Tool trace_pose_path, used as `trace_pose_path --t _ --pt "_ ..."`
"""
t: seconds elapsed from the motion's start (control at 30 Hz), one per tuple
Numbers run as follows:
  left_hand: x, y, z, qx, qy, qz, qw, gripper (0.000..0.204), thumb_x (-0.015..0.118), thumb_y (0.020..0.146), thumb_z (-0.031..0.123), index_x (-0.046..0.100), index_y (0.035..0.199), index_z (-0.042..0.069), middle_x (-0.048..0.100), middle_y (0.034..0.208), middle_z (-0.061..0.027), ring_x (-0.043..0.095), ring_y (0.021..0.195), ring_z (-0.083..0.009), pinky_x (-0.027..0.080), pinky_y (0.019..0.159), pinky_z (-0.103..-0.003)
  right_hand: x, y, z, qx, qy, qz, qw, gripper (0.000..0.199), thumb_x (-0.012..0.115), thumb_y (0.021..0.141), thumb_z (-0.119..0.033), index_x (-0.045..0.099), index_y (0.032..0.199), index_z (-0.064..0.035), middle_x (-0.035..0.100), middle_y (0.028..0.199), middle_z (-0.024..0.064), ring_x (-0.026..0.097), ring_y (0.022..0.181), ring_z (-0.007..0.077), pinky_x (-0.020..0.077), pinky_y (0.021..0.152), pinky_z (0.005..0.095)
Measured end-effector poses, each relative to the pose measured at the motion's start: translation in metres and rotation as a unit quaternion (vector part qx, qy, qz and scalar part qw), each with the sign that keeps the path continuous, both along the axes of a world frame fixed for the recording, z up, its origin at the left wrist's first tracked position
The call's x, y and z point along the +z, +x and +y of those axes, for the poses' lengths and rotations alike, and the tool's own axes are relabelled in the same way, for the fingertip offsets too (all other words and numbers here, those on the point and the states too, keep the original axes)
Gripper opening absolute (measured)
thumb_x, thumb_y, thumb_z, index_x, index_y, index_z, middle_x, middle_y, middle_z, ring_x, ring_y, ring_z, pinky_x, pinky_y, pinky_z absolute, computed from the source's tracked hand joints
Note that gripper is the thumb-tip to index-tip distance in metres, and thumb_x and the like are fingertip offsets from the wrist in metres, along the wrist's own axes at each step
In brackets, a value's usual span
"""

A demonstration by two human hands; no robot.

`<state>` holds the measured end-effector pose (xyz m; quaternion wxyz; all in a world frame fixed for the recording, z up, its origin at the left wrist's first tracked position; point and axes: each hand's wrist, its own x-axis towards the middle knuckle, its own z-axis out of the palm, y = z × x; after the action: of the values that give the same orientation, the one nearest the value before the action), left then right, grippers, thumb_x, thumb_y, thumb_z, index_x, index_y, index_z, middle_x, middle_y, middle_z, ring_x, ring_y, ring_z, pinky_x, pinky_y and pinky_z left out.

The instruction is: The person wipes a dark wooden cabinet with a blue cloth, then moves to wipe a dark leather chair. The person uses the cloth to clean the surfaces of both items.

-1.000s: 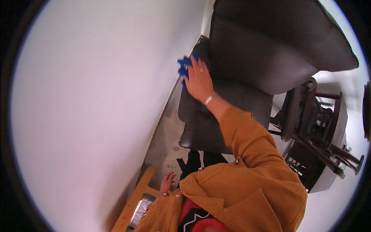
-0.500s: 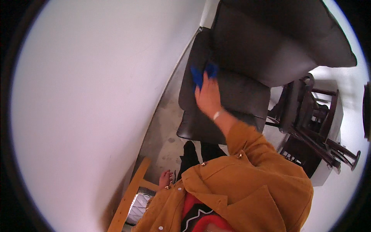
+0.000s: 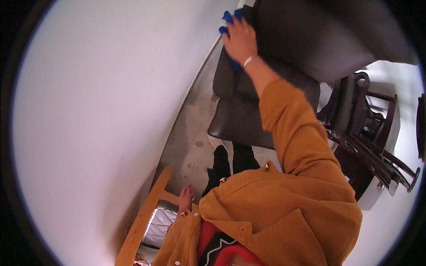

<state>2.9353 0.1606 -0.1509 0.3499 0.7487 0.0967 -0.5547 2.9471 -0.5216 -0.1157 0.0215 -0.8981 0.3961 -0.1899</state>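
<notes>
My right hand (image 3: 240, 43) is stretched far forward, at the back end of the left armrest of a dark brown leather armchair (image 3: 242, 117). Bunched under its fingers is a blue cloth (image 3: 228, 17); bits of it stick out past the fingertips and below the palm, while the rest is hidden. Low on the left, by the wooden frame, hangs my left hand (image 3: 186, 198), with loose fingers a little apart and nothing visible in them.
A white wall (image 3: 102, 111) runs along the left. A wooden frame (image 3: 148, 213) with a quilted pale pad (image 3: 160, 227) stands at the lower left. Dark wooden chairs (image 3: 355, 119) are piled right of the armchair. Bare concrete floor (image 3: 195, 133) shows between wall and armchair.
My right hand has slid the blue cloth forward along the armrest to its back end. The left hand has shifted slightly left.
</notes>
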Motion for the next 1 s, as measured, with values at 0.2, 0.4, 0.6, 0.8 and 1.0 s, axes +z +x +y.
trace_pose_path --t 0.2,0.4,0.6,0.8,1.0 --pt "-0.106 -0.001 0.115 -0.019 0.142 0.061 0.988 0.038 0.056 0.102 0.034 0.058 0.130 0.009 0.069 0.111 -0.0067 0.063 0.095 -0.0149 0.051 0.073 -0.030 0.008 -0.061 0.211 0.101 0.189 -0.025 0.976 0.025 0.067 0.086 -0.015 0.066 0.109 -0.0038 0.062 0.119 0.0180 0.053 0.121 0.0363 0.0408 0.102 0.0488" --pt "-0.048 0.041 0.036 -0.125 -0.061 -0.101 0.985 0.035 0.053 0.102 0.032 0.059 0.127 0.007 0.068 0.104 -0.0054 0.060 0.079 -0.0142 0.048 0.065 -0.029 0.047 -0.063 0.184 -0.037 0.206 -0.326 0.922 0.023 0.063 0.091 -0.014 0.065 0.109 0.0003 0.063 0.116 0.0205 0.052 0.115 0.0443 0.0431 0.096 0.0507" --pt "0.001 0.064 -0.044 -0.165 0.004 -0.056 0.985 0.036 0.056 0.100 0.033 0.061 0.122 0.005 0.069 0.100 -0.0045 0.062 0.078 -0.0138 0.048 0.061 -0.031 0.029 -0.011 0.112 -0.033 0.029 0.066 0.997 0.032 0.053 0.093 -0.017 0.065 0.121 -0.0097 0.062 0.125 0.0135 0.048 0.133 0.0314 0.0346 0.112 0.0489" --pt "0.025 0.098 -0.169 -0.186 -0.014 -0.072 0.980 0.035 0.056 0.102 0.031 0.061 0.120 0.002 0.066 0.109 -0.0091 0.063 0.094 -0.0187 0.052 0.082 -0.033 -0.010 -0.057 0.240 0.056 0.373 -0.113 0.919 0.034 0.055 0.098 -0.033 0.069 0.102 -0.0021 0.066 0.102 0.0198 0.061 0.102 0.0390 0.0461 0.093 0.0474" --pt "0.052 0.104 -0.391 -0.261 -0.237 -0.318 0.880 0.054 0.058 0.100 0.029 0.047 0.141 -0.004 0.053 0.140 -0.0225 0.050 0.131 -0.0318 0.039 0.110 -0.039 0.138 -0.235 0.085 -0.209 0.276 -0.470 0.812 0.026 0.050 0.100 -0.021 0.063 0.112 -0.0016 0.065 0.113 0.0135 0.059 0.109 0.0283 0.0433 0.098 0.0405"
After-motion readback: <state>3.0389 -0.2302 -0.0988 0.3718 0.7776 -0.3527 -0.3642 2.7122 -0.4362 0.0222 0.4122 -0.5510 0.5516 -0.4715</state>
